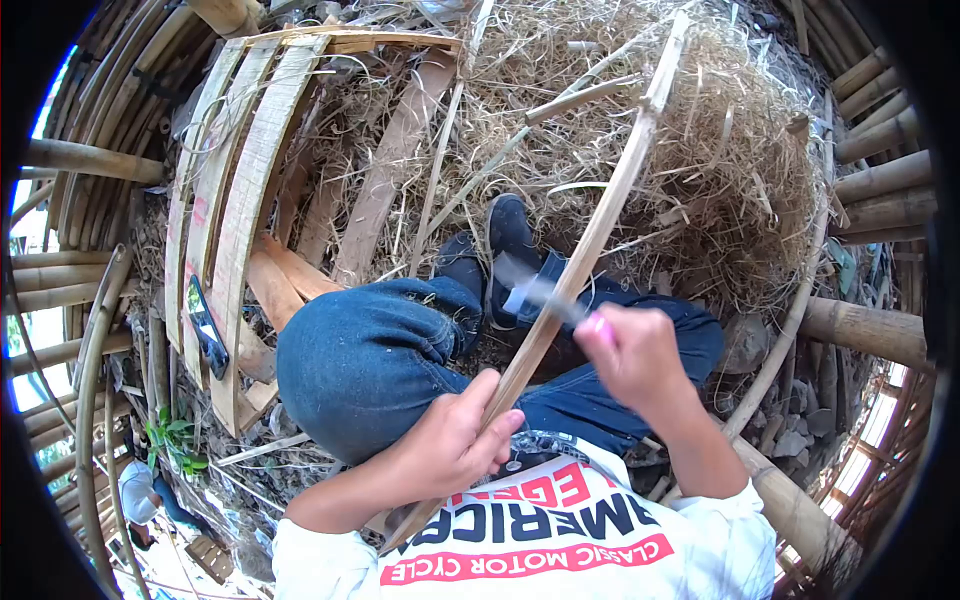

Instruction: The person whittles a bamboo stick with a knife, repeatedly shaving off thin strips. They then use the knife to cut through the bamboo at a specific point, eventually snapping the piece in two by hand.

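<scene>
My left hand (462,437) is wrapped round the lower part of a long split bamboo strip (600,220), which slants from my lap up to the top right. My right hand (635,360) is closed on the pink handle of a knife (545,293). The blade is blurred and lies across the strip, over my shoes; whether it touches the strip I cannot tell. The strip's lower end passes under my left forearm.
A wooden slat pallet (245,190) with a phone (207,328) on it stands at the left. Dry shavings (740,180) are heaped ahead. Bamboo poles (865,332) line both sides. Another person (140,492) is at the far lower left.
</scene>
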